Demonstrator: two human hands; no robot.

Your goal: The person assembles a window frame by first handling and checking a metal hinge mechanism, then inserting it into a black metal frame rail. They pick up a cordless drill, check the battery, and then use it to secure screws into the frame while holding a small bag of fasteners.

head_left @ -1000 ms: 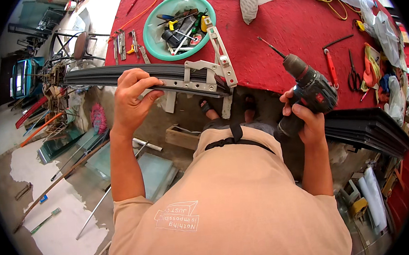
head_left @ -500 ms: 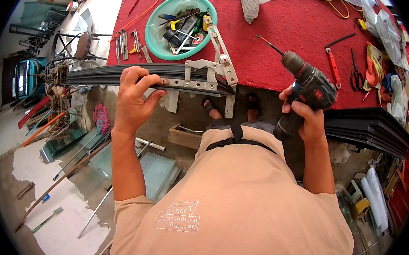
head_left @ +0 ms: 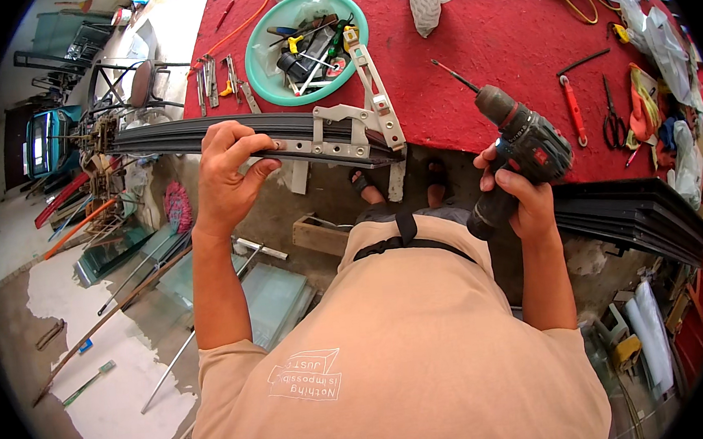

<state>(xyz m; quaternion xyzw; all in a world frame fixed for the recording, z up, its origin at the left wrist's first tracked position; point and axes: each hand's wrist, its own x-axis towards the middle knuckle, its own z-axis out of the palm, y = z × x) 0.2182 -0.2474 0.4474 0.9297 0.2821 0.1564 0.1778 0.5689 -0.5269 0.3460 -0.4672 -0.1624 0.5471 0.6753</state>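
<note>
A metal window hinge [head_left: 334,147] with a raised arm [head_left: 373,87] lies along the side of a black metal profile [head_left: 174,136] at the table's near edge. My left hand [head_left: 230,171] is closed at the hinge's left end, its index finger and thumb around the bar; whether a small part is between the fingertips is hidden. My right hand [head_left: 521,191] grips a black cordless drill [head_left: 530,146] by its handle, to the right of the hinge. The drill's long bit [head_left: 454,75] points away and to the left, above the red table cover, apart from the hinge.
A green basin [head_left: 253,71] of tools stands behind the profile, with several metal hinge pieces [head_left: 211,81] to its left. Scissors [head_left: 613,119] and a red-handled tool [head_left: 574,110] lie at the right. Black profiles [head_left: 636,216] are stacked beside my right arm; glass sheets [head_left: 271,294] are below left.
The drill has shifted slightly left in my right hand. My left fingertips have moved slightly left along the hinge, uncovering a little more of the bar. The whole view has shifted slightly.
</note>
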